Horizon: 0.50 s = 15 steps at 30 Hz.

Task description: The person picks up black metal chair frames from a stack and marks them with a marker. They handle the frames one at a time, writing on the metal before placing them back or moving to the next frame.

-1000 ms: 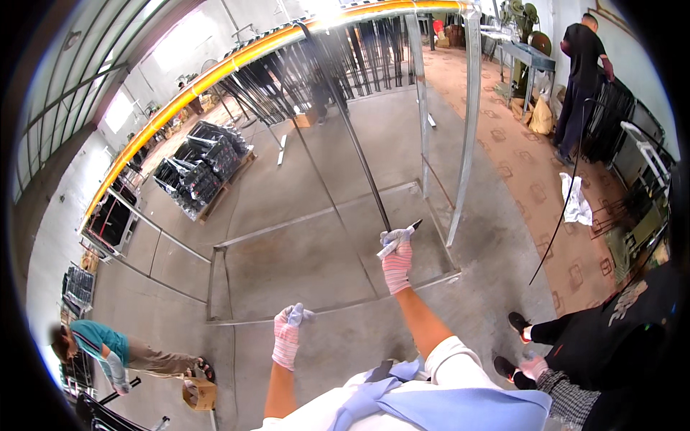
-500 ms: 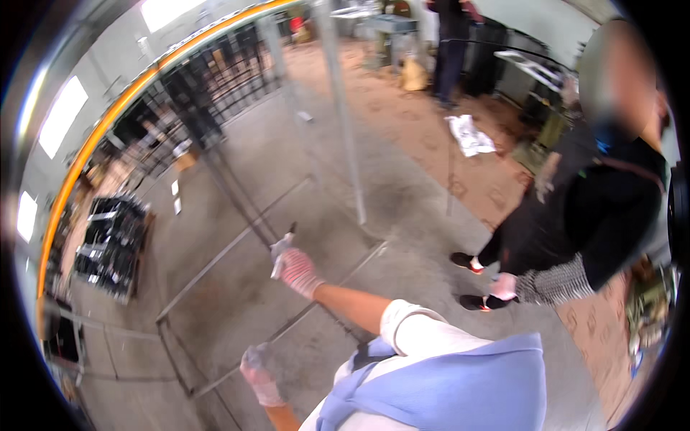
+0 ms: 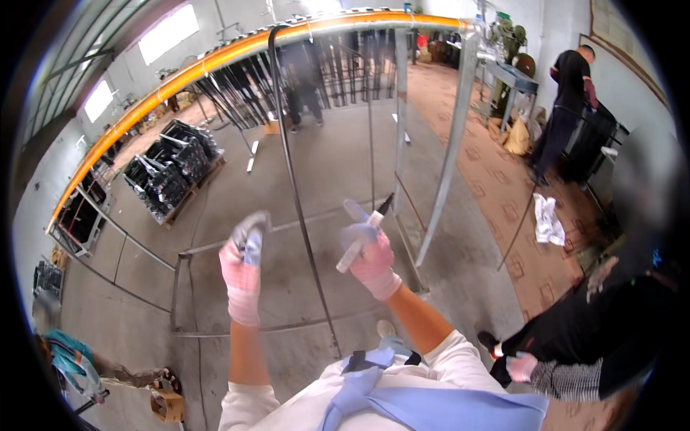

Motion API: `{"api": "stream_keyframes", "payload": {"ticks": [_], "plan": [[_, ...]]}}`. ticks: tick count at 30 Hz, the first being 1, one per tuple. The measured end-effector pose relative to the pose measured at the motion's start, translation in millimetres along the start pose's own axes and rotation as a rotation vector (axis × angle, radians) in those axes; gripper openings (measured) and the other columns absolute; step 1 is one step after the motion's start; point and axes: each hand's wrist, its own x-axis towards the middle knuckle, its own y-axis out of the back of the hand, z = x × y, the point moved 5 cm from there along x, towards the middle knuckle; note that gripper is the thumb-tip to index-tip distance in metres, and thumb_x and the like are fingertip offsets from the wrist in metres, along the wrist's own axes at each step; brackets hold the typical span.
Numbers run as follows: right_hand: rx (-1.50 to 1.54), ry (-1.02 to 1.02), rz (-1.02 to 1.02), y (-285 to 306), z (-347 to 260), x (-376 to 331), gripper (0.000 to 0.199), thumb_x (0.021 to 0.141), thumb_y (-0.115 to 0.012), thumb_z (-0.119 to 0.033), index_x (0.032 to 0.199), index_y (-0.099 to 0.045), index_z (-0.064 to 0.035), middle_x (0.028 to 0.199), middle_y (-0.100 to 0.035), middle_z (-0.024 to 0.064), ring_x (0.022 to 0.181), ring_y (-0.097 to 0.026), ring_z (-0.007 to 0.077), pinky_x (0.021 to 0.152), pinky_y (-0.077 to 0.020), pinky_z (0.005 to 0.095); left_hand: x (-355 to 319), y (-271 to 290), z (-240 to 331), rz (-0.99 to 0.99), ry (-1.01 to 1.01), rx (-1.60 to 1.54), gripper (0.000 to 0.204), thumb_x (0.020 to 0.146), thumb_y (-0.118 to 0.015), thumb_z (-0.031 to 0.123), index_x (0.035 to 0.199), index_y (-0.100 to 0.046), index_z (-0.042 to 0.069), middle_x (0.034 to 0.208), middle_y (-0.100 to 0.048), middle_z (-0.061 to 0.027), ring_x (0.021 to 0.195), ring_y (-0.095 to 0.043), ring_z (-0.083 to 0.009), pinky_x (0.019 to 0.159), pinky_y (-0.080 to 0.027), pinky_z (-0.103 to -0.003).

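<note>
Both my hands wear pink knit gloves with pale blue fingertips. My right hand [image 3: 371, 256] is raised in front of me and grips a white marker pen [image 3: 364, 234] with a black tip pointing up and right. My left hand [image 3: 243, 266] is lifted beside it, fingers curled, a small grey thing pinched at the fingertips; what it is I cannot tell. Between the hands stands a thin dark metal rod [image 3: 298, 215], bent over at the top. Below lies a grey metal frame [image 3: 177, 287] on the concrete floor.
A grey upright post [image 3: 445, 154] stands to the right. Racks of dark metal parts [image 3: 169, 172] sit at the left. A white rag [image 3: 549, 219] lies on the reddish floor. One person in black [image 3: 568, 108] stands far right, another [image 3: 596, 337] close by, a third [image 3: 68, 359] crouches lower left.
The view swung back toward the racks and frame. Both hands have risen from near the floor frame to chest height, the right still holding the marker.
</note>
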Motion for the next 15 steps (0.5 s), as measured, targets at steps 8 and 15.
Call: {"api": "stream_keyframes", "payload": {"ticks": [8,15], "plan": [[0.085,0.078,-0.163,47.4,37.3,71.3,0.03,0.057,-0.064,-0.003,0.081,-0.048,-0.0113,0.111,-0.054,0.0209,0.085,-0.057,0.0319,0.068,-0.0459,0.037,184.6,-48.1,1.0,0.166,-0.264,-0.106,0.025,0.084,-0.05,0.0,0.109,-0.054,-0.002,0.099,-0.059,-0.0066,0.089,-0.054,-0.0108,0.081,-0.042,-0.021],[0.184,0.024,-0.212,69.1,93.0,86.4,0.03,0.057,-0.065,-0.002,0.082,-0.051,-0.0111,0.106,-0.057,0.0223,0.088,-0.06,0.0313,0.065,-0.0454,0.0344,203.7,-60.4,-27.2,0.323,-0.213,-0.061,0.02,0.086,-0.05,0.003,0.105,-0.055,-0.001,0.09,-0.061,-0.0038,0.077,-0.056,-0.0066,0.068,-0.045,-0.019]]}}
